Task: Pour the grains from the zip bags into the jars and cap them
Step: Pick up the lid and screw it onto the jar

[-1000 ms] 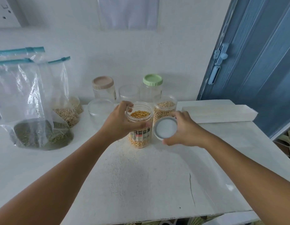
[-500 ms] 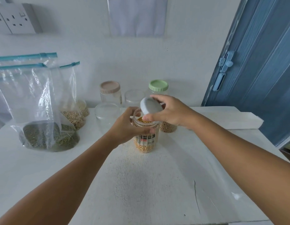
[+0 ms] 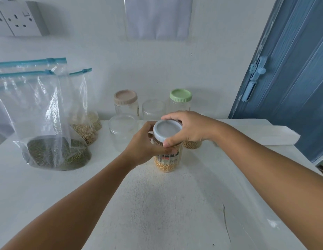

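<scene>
Forearms reach in from the near edge of a white bench (image 3: pixel 175 213) and meet at a clear jar of yellow corn kernels (image 3: pixel 167 160), which stands upright on the bench between the two hands. The left hand (image 3: pixel 144 147) is wrapped round the jar's upper body, fingers curled against the plastic above its printed label. The right hand (image 3: pixel 189 129) comes over from the other side, thumb and fingers clamped on the rim of the pale grey lid (image 3: pixel 167 130), which sits level on the jar's mouth. Just behind the right hand, a second jar of tan grain (image 3: pixel 192 144) shows partly under the wrist. Beyond the left hand stand an uncapped empty jar (image 3: pixel 122 131), a beige-lidded jar (image 3: pixel 126 103), another clear jar (image 3: pixel 153 109) and a green-lidded jar (image 3: pixel 180 100), all near the wall. Well out to the left of the left hand, zip bags stand upright: one with green mung beans (image 3: pixel 48 123), one with pale grain (image 3: pixel 81 112).
</scene>
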The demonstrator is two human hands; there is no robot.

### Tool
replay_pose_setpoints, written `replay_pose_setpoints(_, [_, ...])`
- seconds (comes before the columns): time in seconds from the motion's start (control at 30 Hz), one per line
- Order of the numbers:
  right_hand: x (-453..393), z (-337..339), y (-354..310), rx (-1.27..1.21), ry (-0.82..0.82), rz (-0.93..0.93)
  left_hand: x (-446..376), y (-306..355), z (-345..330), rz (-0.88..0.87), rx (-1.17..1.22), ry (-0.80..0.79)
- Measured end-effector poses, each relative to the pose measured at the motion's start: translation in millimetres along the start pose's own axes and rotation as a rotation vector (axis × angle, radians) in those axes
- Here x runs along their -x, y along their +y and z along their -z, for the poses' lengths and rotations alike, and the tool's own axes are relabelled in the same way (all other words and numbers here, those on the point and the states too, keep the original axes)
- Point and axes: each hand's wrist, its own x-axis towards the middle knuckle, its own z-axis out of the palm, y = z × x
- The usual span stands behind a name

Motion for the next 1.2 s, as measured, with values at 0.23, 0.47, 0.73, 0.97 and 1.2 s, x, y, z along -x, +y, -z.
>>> replay_pose_setpoints(0.23, [8, -10, 0, -0.075, 0.047, -0.016, 0, -1, -1, -0.017, 0.006, 0.008])
replay_pose_setpoints(0.47, [32, -27, 22, -0.274, 0.179, -0.102, 0, -2, -4, -0.023, -0.013, 0.023])
replay_pose_setpoints(0.73, [34, -47, 13, -0.521, 0.209, -0.102, 2, -1, -4, -0.016, -0.002, 0.023])
replay_pose_setpoints(0.97, [35, -51, 32, -0.601, 0.251, -0.137, 2, -1, -7, -0.011, 0.022, 0.016])
replay_pose_setpoints(1.2, [24, -74, 12, -0.608, 0.449, -0.13, 8, -2, -12, -0.031, 0.027, 0.059])
